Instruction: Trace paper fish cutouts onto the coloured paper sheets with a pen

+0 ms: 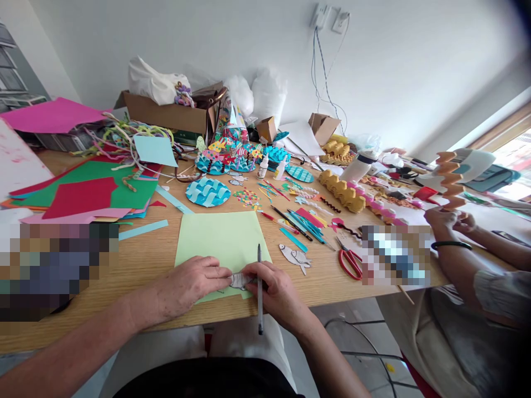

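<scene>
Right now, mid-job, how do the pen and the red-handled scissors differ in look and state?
The pen is held in the right hand; the scissors lie on the table with no hand on them. The pen is greyish and straight, while the scissors have red looped handles. The pen reaches past the table's near edge; the scissors lie flat. Both are hand tools.

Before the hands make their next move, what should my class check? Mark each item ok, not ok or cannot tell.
1. Paper fish on the green paper: ok.
2. Left hand at the fish: ok, fingertips at its edge.
3. Pen held in right hand: ok.
4. Pen end at the fish's outline: not ok, both ends are away.
5. Paper beneath the fish unmarked: cannot tell, hidden.
6. Scissors off the green paper: ok.
</scene>
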A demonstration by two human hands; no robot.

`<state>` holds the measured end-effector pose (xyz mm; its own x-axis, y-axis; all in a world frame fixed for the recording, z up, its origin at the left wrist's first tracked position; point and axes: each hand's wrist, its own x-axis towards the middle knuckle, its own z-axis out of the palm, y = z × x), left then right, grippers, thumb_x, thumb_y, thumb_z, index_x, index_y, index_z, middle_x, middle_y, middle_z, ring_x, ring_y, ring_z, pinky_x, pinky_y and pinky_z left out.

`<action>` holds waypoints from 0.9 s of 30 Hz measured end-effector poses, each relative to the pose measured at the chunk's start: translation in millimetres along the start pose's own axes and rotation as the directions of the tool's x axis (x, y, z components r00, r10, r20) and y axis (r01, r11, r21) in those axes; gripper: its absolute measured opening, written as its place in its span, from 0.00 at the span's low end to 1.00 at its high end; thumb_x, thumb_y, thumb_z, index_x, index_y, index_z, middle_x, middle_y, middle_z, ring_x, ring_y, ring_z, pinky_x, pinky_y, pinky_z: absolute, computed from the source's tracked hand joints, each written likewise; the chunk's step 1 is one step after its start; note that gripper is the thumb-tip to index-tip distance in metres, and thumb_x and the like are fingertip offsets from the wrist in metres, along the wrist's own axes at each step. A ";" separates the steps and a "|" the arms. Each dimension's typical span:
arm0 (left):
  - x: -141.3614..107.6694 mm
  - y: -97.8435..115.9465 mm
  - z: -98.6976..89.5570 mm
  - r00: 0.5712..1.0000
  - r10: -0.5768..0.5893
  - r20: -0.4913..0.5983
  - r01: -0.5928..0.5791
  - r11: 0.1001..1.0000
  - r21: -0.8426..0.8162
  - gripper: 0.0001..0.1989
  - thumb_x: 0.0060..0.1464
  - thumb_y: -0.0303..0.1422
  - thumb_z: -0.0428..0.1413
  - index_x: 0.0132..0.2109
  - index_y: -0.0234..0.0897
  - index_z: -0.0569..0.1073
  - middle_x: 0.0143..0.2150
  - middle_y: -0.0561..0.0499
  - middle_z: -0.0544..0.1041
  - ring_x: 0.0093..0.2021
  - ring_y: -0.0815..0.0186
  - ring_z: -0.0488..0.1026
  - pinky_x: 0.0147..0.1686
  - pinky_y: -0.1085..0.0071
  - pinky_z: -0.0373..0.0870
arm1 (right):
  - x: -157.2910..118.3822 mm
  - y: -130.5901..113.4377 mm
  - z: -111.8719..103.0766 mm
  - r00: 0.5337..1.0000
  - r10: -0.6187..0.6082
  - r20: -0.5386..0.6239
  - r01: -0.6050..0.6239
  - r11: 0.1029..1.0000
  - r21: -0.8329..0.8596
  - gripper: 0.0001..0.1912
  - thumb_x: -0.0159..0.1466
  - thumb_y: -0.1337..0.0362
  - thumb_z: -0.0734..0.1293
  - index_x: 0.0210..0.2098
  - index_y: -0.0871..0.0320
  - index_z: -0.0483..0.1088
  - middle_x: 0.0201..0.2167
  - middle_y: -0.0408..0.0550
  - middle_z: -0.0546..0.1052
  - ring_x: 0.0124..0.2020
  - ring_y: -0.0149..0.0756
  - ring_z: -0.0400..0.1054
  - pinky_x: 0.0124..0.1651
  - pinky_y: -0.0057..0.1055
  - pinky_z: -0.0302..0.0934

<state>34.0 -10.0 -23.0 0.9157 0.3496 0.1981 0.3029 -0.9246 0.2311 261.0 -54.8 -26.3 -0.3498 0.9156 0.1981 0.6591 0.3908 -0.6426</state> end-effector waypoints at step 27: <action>16.6 -4.6 -2.5 0.997 0.073 -0.031 -0.076 0.987 -0.144 0.17 0.58 0.20 0.44 0.47 0.39 0.71 0.46 0.47 0.75 0.44 0.62 0.68 0.47 0.67 0.65 | -0.9 -3.9 -4.4 0.999 0.033 0.028 -0.034 0.998 0.044 0.08 0.61 0.69 0.63 0.41 0.56 0.68 0.36 0.47 0.74 0.37 0.34 0.68 0.40 0.29 0.61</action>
<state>47.2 0.4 -18.4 0.9266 0.2861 0.2439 0.1909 -0.9169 0.3504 261.7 -56.7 -20.7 -0.3463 0.9251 0.1558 0.6407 0.3545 -0.6811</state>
